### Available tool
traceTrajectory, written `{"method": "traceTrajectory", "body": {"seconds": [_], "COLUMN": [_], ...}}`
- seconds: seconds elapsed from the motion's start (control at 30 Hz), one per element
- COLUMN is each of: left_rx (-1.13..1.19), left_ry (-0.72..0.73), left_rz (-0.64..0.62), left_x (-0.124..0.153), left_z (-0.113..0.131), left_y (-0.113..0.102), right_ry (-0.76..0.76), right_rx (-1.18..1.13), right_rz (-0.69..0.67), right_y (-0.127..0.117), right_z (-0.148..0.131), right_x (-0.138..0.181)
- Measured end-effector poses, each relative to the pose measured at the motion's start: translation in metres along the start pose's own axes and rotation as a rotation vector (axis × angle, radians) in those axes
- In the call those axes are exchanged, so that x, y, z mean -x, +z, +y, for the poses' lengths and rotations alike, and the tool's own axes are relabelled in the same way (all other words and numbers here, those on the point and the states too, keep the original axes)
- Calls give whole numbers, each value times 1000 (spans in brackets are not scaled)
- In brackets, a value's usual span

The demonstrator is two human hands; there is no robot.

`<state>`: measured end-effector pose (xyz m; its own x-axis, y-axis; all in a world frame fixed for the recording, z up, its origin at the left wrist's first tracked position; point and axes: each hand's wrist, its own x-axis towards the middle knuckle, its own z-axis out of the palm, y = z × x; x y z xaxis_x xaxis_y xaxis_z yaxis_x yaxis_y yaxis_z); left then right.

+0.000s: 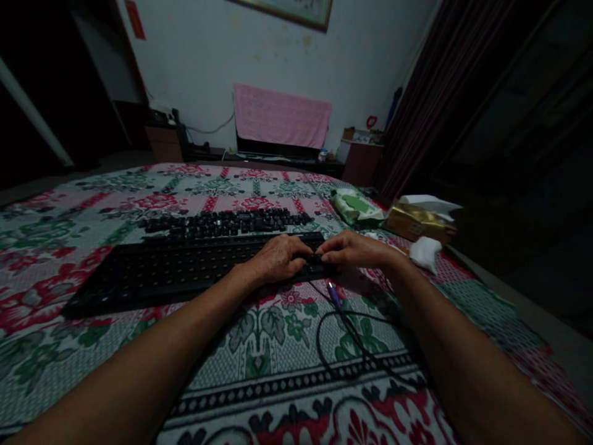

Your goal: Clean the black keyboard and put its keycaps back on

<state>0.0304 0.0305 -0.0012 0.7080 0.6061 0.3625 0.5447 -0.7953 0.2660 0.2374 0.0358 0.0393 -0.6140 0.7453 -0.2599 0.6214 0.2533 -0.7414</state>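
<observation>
A black keyboard (pixel 152 272) lies on the patterned bedspread, its key positions mostly bare of keycaps. My left hand (pixel 279 258) rests on its right part, with thumb and fingers curled down on it. Opposite, my right hand (pixel 349 249) has its fingertips pinched together at the keyboard's right end; anything between them is too small and dark to make out. Behind the keyboard lies a long pile of loose black keycaps (pixel 222 224). A black cable (pixel 354 334) with a purple plug (pixel 333 295) lies looped in front of my hands.
The floral bedspread (pixel 278 334) spreads under everything. To the right are a green-and-white wipes pack (pixel 356 207), a gold tissue box (pixel 419 221) and a crumpled white tissue (pixel 425 253). A pink towel (pixel 282 116) hangs over a screen by the far wall.
</observation>
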Motion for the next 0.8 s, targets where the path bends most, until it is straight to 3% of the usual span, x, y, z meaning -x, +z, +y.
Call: {"method": "traceTrajectory", "body": {"seconds": [0.33, 0.8], "left_rx": [-15, -3], "left_ry": [8, 12], "left_rz": [40, 58], "left_x": [1, 1], "left_z": [-2, -4], "left_y": [4, 7], "right_ry": [-39, 1], "right_rx": [311, 350], "right_rz": [71, 87], "right_y": [4, 5], "right_z": [0, -3], "right_x": [-6, -7]}}
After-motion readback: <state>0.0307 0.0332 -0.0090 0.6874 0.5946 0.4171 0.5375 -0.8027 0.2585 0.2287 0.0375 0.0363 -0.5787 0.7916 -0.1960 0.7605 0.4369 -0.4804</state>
